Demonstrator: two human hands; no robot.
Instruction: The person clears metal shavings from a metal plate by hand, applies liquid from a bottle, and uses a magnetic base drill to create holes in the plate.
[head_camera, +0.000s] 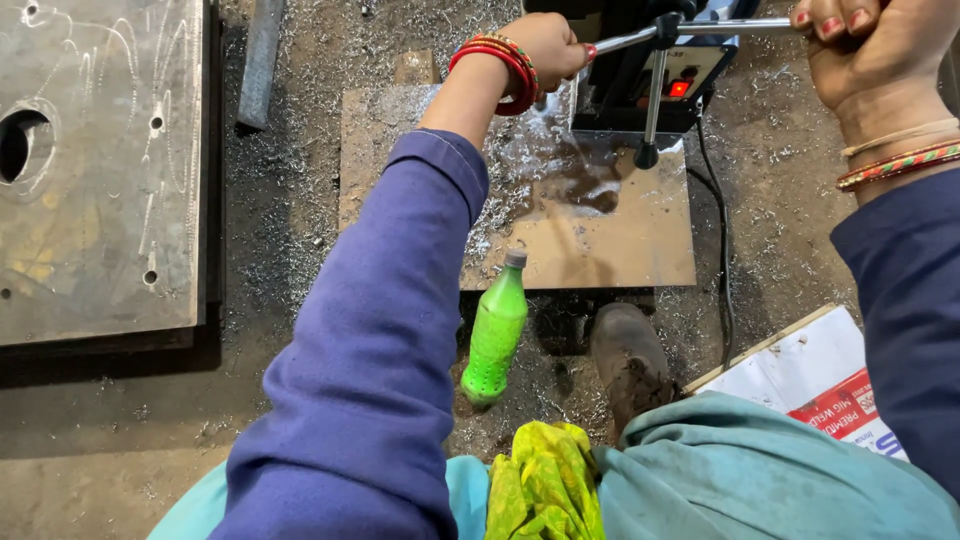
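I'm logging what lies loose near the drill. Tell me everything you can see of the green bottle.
The green bottle is slim, bright green plastic with a dimpled lower body and a small grey cap. It is capped and stands on the swarf-strewn floor, leaning slightly in this view, its cap at the near edge of the rusty steel plate. Neither hand touches it; a dirty boot stands beside it.

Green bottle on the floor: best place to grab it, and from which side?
Grip the green bottle around its upper body just below the grey cap, coming from above. It stands roughly upright, cap toward the metal plate, with open space around the neck. The left hand and right hand are both up on the drill's handle bar.
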